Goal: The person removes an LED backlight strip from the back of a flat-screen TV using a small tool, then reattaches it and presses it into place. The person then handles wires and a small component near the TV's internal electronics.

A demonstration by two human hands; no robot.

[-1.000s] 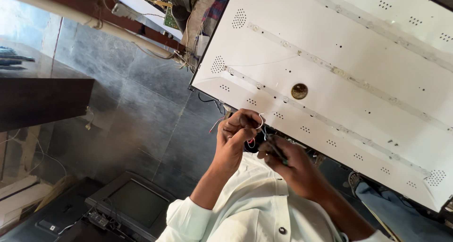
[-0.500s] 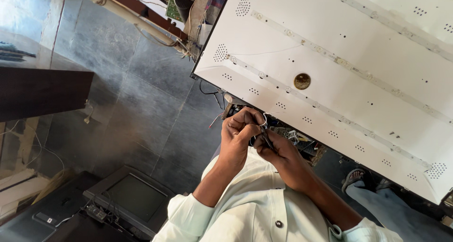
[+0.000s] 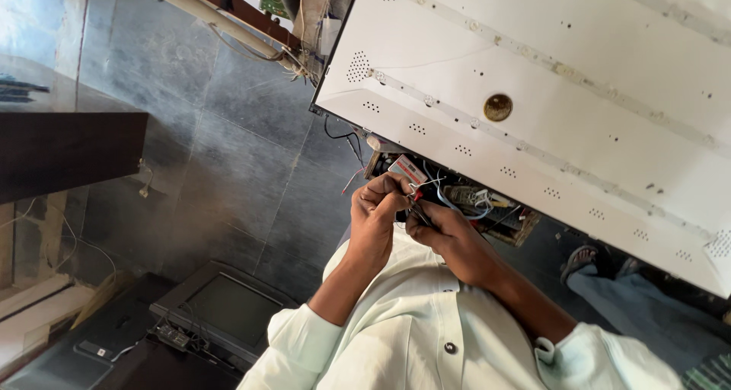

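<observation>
The two hands are meeting close together, so what they are pinching is hard to see — only thin wires (image 3: 435, 183) are poking out between the fingers. The left hand (image 3: 378, 216) is curling tight around them, and the right hand (image 3: 448, 238) is gripping a small dark tool, mostly hidden. The wires are sitting just under the edge of one big white panel (image 3: 579, 78), with its one brass circle (image 3: 498, 107). One old television (image 3: 221, 310) is lying below. Since the earlier picture, the hands are holding the same spot — the view is shifting a little.
</observation>
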